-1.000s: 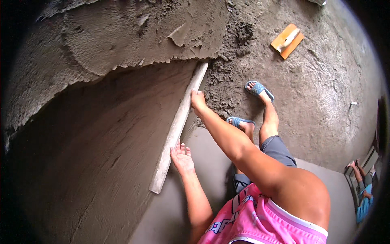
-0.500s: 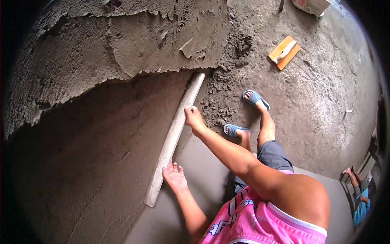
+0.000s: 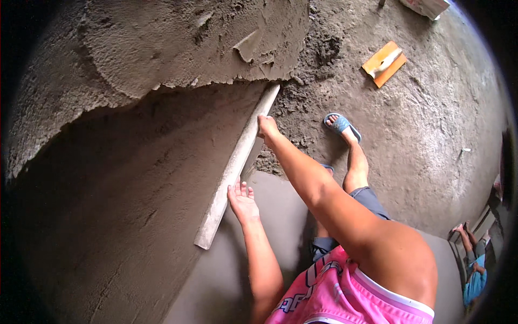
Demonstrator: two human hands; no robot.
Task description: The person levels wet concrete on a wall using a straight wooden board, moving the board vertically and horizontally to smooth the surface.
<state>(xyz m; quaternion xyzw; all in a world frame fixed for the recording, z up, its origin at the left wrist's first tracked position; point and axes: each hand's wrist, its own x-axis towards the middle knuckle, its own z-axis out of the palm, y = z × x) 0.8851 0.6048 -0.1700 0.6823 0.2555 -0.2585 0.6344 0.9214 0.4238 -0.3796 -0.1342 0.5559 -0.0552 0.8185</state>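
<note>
A long pale screed board (image 3: 237,162) lies slantwise against the mortar-covered wall (image 3: 135,178), its far end beside the ragged lower edge of a thick wet mortar layer (image 3: 178,43). My right hand (image 3: 267,127) is closed around the board's upper part. Lower down, my left hand (image 3: 244,203) has its palm turned up and its fingers apart, with the thumb side touching the board's edge. The board's back face is hidden.
An orange float (image 3: 384,63) with a pale handle lies on the floor, beyond my sandalled foot (image 3: 340,124). Loose mortar crumbs (image 3: 294,102) line the wall's foot. A pale bag (image 3: 426,6) sits at the top right. Another person in blue (image 3: 475,281) is at the far right.
The board has shifted up along the wall and slightly right, with both my hands moving along with it. One of my feet is now mostly hidden behind my right arm.
</note>
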